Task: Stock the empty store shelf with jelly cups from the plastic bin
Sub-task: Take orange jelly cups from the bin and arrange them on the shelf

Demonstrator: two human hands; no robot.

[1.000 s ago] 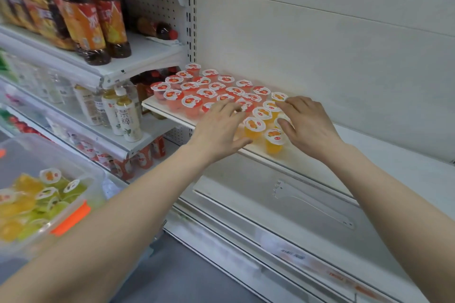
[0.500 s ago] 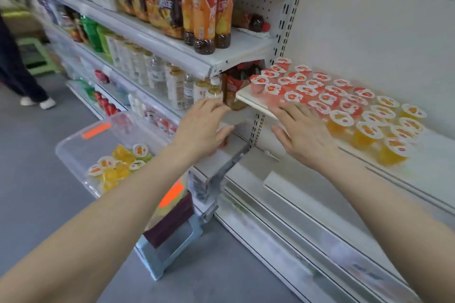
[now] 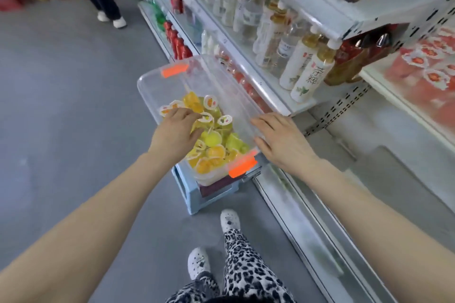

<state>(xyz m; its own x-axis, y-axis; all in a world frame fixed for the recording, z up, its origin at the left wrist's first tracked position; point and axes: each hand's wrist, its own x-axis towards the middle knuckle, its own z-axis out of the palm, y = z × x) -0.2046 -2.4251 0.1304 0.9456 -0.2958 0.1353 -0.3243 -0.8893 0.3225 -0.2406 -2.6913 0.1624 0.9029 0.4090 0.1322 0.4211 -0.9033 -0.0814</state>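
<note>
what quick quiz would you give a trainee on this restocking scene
1. True or false: the left hand is down among the jelly cups in the plastic bin.
2. What colour are the bin's latches? A blue, B orange, C black.
3. Fill in: the right hand, fingers straight, is at the bin's ____ nearest the shelves.
Key: 1 true; 2 B; 3 rim.

plastic bin (image 3: 160, 88) top open | far half bare | drinks shelf (image 3: 273, 92) just beside right rim
</note>
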